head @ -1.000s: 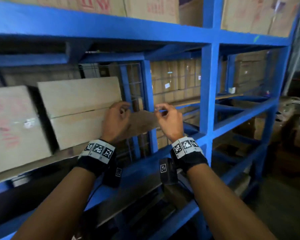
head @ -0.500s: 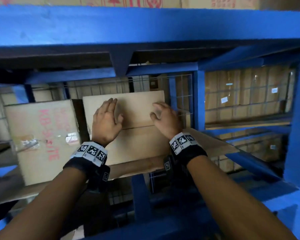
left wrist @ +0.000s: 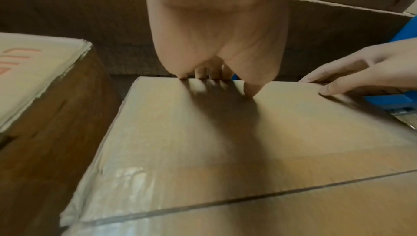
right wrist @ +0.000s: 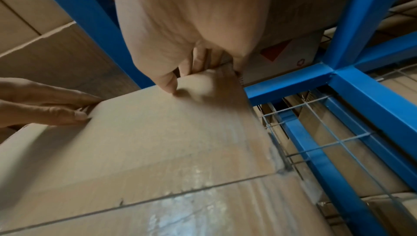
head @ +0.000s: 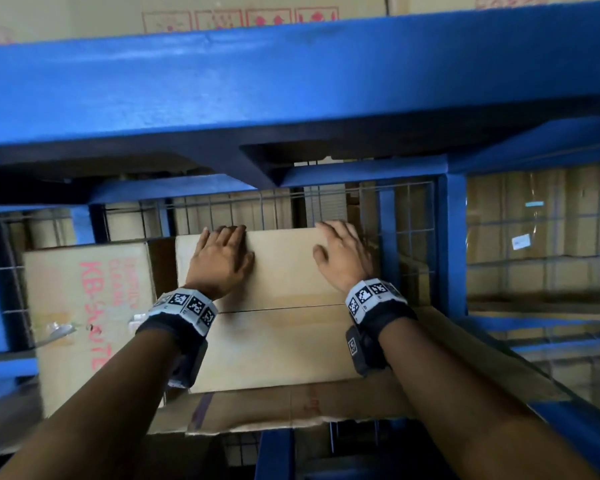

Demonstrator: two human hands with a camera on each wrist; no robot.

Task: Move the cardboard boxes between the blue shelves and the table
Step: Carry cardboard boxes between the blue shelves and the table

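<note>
A plain cardboard box (head: 284,271) with a taped seam sits on the blue shelf, in the middle of the head view. My left hand (head: 222,251) lies on its top near the left side. Its fingers hook over the far edge and its thumb presses on the top (left wrist: 216,77). My right hand (head: 340,251) is at the far right corner. Its fingers curl behind the far edge (right wrist: 187,77) and its thumb is on the top. The box's front face is hidden behind my forearms.
A second box with red print (head: 84,306) stands close on the left. A thick blue beam (head: 291,98) runs low overhead. A blue upright (head: 454,244) and wire mesh (head: 409,216) are just right of the box. A cardboard sheet (head: 291,407) lines the shelf.
My hands left the shelf liner's edge, came down flat on the plain box, then slid forward until the fingers curled over its far edge. The view shifted left and closer.
</note>
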